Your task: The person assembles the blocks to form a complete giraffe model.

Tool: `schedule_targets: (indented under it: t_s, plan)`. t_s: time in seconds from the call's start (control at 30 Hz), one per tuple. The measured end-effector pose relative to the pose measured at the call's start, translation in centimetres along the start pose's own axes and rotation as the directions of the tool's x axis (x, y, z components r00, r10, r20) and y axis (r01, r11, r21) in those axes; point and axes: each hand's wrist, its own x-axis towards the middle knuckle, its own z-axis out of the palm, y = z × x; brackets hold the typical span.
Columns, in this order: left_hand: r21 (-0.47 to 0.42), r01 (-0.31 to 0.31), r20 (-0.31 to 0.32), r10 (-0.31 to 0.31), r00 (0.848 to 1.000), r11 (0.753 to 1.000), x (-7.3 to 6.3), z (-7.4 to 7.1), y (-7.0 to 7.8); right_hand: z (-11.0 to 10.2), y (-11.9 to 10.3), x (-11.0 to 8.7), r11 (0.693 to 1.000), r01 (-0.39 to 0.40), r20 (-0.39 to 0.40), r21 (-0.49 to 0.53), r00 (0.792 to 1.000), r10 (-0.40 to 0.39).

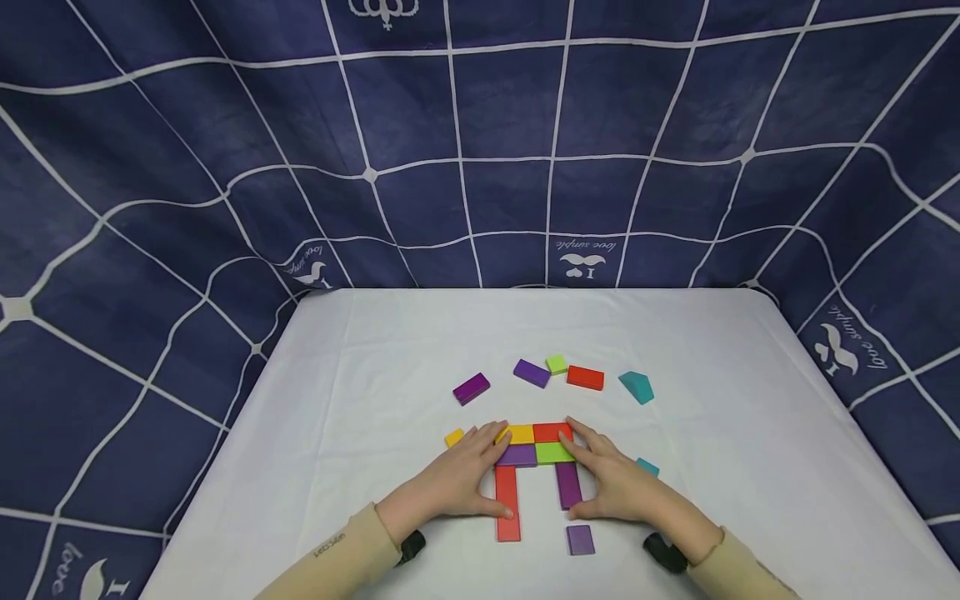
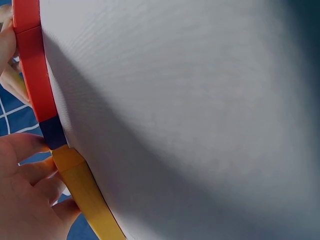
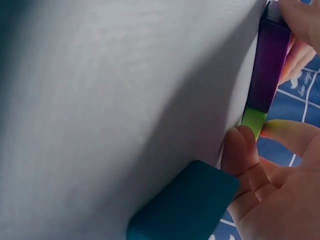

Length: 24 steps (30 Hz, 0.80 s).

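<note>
On white cloth: yellow rectangular block left of red rectangular block; before them, violet rectangular block left of lime rectangular block; before these, red block column left, purple rectangular block right.

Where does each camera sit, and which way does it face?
Head: on the head, looking forward and down at the table; left hand and right hand show.
Left wrist: worn there, looking at a yellow block; left hand shows.
Right wrist: worn there, looking past a teal block; right hand shows.
Head and right wrist share the green block by the right hand.
</note>
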Motion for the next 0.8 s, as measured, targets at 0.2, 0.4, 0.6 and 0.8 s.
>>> schedule_targets:
  t_s: [0.2,0.4,0.6,0.8]
  plan:
    - [0.005,-0.001,0.004,0.001,1.000,1.000,0.0,0.0,0.0,0.0,0.2,0.2,1.000,-0.003,0.010,0.009,1.000,0.003]
    - [0.003,0.008,0.011,-0.008,1.000,1.000,0.1,0.1,-0.1,-0.4,0.5,-0.8,0.997,-0.007,-0.019,0.073,1.000,0.008]
    - [0.001,0.011,0.016,-0.011,1.000,1.000,0.2,0.1,-0.1,-0.5,0.3,-3.0,0.998,0.069,-0.069,-0.006,0.995,-0.069]
    - [-0.005,0.019,0.025,-0.019,1.000,1.000,0.1,0.0,0.0,0.2,-0.2,-4.6,0.985,0.174,-0.007,0.007,0.985,-0.174]
